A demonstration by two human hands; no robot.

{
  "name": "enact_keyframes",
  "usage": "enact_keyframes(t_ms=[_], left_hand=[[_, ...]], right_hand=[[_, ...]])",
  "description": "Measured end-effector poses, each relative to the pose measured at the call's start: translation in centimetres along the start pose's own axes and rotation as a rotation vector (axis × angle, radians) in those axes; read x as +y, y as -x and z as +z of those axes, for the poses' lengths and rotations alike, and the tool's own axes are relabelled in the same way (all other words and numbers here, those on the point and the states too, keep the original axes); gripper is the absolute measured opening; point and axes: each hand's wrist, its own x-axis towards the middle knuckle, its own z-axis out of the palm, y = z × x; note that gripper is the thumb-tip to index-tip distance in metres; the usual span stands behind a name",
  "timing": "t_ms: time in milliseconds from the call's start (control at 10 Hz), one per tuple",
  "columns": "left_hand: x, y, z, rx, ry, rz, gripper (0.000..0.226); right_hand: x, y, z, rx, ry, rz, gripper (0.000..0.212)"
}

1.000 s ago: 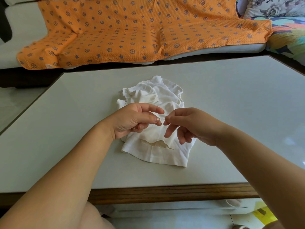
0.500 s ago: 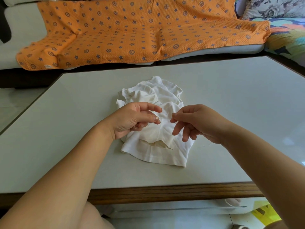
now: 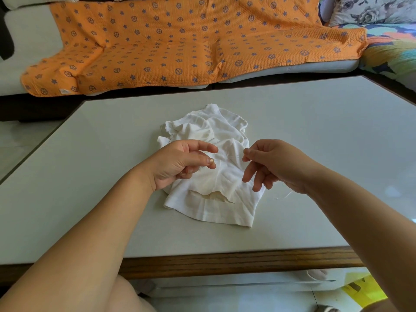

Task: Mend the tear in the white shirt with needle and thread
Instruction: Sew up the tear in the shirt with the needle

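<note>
The left hand (image 3: 180, 164) has its grip closed in a pinch, thumb against forefinger, on one end of a fine white thread (image 3: 228, 156). Whether a needle sits in that pinch is too small to tell. From there the thread runs taut across to the right hand (image 3: 278, 165), whose grip pinches it as well, thumb and forefinger tips together, while the other fingers hang spread and loosely curved downward. A loose tail of the thread trails out on the near side of the right grip, over the table (image 3: 90, 176). Both grips hover just above the white shirt (image 3: 209, 212), which lies crumpled on the table beneath and between them. Its bulk is bunched on the far side of the grips and its flat hem lies on the near side. The tear (image 3: 212, 195) gapes just nearer than the two grips and between them, a ragged slit a little above the hem. Nearer again runs the table's wooden edge (image 3: 225, 263). Well beyond the grips, past the far side of the table, an orange blanket (image 3: 180, 41) printed with blue stars and wheels is spread over a pale sofa (image 3: 29, 30). Far off past the right grip lies a flowered cushion (image 3: 371, 10) above a many-coloured cover (image 3: 391, 52).
</note>
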Motion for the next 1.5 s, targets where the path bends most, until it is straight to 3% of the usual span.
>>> enact_keyframes(t_ms=[400, 1000, 1200, 1300, 1400, 1500], left_hand=[[-0.1, -0.1, -0.1, 0.013, 0.007, -0.007, 0.033], [0.0, 0.0, 0.0, 0.045, 0.018, -0.026, 0.024], [-0.1, 0.0, 0.0, 0.038, 0.012, -0.026, 0.024], [-0.1, 0.0, -0.1, 0.034, -0.005, -0.024, 0.024], [-0.2, 0.0, -0.1, 0.030, -0.033, -0.024, 0.024], [0.0, 0.0, 0.2, 0.009, -0.074, -0.017, 0.024]], right_hand=[[0.2, 0.0, -0.6, 0.036, 0.011, 0.029, 0.017], [0.7, -0.1, -2.1, 0.060, 0.103, 0.115, 0.018], [0.7, 0.0, -2.5, 0.065, 0.252, 0.183, 0.018], [0.8, -0.1, -2.3, 0.120, 0.465, 0.198, 0.019], [0.8, 0.0, -2.2, 0.373, 0.714, 0.036, 0.022], [-0.3, 0.8, -0.9, 0.428, 0.470, -0.328, 0.017]])
